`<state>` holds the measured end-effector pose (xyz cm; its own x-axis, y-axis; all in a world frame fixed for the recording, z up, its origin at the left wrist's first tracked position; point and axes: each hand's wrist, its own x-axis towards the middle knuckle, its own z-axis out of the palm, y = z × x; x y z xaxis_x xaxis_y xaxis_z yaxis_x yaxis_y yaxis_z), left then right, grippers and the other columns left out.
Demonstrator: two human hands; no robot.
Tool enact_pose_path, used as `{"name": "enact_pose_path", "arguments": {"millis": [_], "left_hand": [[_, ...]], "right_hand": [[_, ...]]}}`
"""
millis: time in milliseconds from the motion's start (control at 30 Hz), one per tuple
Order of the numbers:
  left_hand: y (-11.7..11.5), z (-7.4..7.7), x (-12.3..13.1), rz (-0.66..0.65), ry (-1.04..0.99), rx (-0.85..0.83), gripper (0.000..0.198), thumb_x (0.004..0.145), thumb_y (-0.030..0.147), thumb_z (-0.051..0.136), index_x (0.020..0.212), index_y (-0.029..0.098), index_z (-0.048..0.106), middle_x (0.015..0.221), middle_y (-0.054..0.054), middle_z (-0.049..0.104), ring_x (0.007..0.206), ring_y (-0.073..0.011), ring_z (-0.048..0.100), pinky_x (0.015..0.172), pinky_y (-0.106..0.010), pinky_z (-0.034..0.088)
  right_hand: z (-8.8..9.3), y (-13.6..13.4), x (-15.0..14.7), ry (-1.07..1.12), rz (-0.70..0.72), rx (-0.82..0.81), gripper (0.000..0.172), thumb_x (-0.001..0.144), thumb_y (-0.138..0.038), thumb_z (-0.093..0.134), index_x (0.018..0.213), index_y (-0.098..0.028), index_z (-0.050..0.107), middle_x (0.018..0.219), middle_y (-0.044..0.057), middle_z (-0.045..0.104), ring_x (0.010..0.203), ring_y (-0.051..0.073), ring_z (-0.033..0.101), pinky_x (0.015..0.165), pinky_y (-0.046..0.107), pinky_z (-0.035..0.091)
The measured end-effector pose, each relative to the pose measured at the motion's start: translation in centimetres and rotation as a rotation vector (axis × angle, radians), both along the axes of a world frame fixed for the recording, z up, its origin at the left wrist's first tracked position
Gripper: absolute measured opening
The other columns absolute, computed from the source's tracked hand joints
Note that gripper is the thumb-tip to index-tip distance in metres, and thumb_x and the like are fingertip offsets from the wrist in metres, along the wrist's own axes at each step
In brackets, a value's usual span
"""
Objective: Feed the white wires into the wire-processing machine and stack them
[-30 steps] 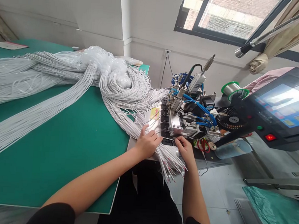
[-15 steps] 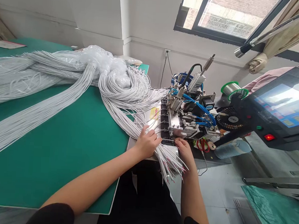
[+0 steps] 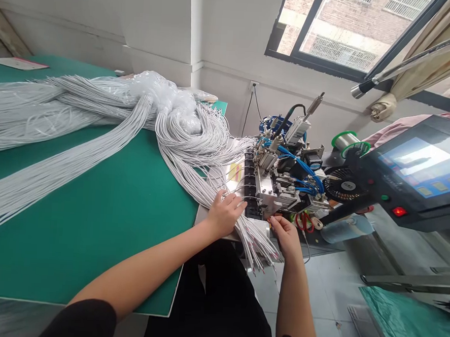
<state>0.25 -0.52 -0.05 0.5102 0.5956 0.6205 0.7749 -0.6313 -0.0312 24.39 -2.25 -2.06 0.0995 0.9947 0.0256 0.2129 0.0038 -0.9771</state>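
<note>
A green bench (image 3: 130, 229) spreads along the left, white cables (image 3: 186, 176) trailing over its edge beside a machine (image 3: 264, 183). The left hand (image 3: 225, 215) lies across them; whether its grip clasps any, I cannot tell. The right hand (image 3: 285, 235) has a narrow grip near the machine, contents unclear.

Obscured, cropped and illegible items, head view.
Left hand (image 3: 226, 215): covers part of wire bundle (image 3: 188, 179); palm side hidden. Right hand (image 3: 285, 234): detail at fingertips too small to identify. Monitor (image 3: 431, 155), 3 o'clock: lettering illegible, right side cropped. Window (image 3: 342, 36), 1 o'clock: top cropped. Green table (image 3: 142, 204), 9 o'clock: left end cropped.
</note>
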Motion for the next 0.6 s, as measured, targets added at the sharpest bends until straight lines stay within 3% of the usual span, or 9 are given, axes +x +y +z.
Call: {"name": "enact_pose_path", "arguments": {"millis": [233, 433, 600], "left_hand": [[-0.1, 0.4, -0.1, -0.025, -0.006, 0.082, 0.035, 0.086, 0.009, 0.045, 0.112, 0.021, 0.063, 0.097, -0.006, 0.066, 0.09, -0.0186, 0.057, 0.095, -0.042, 0.03], [0.0, 0.4, -0.2, -0.047, 0.006, 0.098, 0.034, 0.087, 0.009, 0.043, 0.113, 0.02, 0.062, 0.092, -0.006, 0.066, 0.087, -0.0182, 0.056, 0.092, -0.04, 0.032], [0.0, 0.3, -0.2, -0.046, 0.006, 0.101, 0.032, 0.087, 0.01, 0.043, 0.112, 0.019, 0.062, 0.088, -0.005, 0.066, 0.086, -0.0178, 0.056, 0.094, -0.041, 0.031]], "right_hand": [[3.4, -2.2, 0.0, -0.255, 0.166, 0.092, 0.03, 0.084, -0.046, 0.06, 0.078, -0.017, 0.064, 0.064, 0.001, 0.056, 0.056, 0.013, 0.048, 0.052, 0.025, 0.037], [6.6, -3.8, -2.3, -0.505, 0.366, 0.272, 0.021, 0.086, -0.039, 0.06, 0.085, -0.019, 0.066, 0.077, 0.005, 0.063, 0.065, 0.016, 0.051, 0.058, 0.027, 0.04], [7.0, -4.0, -4.7, -0.663, 0.367, 0.302, 0.018, 0.087, -0.038, 0.059, 0.082, -0.02, 0.062, 0.071, 0.001, 0.059, 0.062, 0.014, 0.048, 0.06, 0.026, 0.039]]}}
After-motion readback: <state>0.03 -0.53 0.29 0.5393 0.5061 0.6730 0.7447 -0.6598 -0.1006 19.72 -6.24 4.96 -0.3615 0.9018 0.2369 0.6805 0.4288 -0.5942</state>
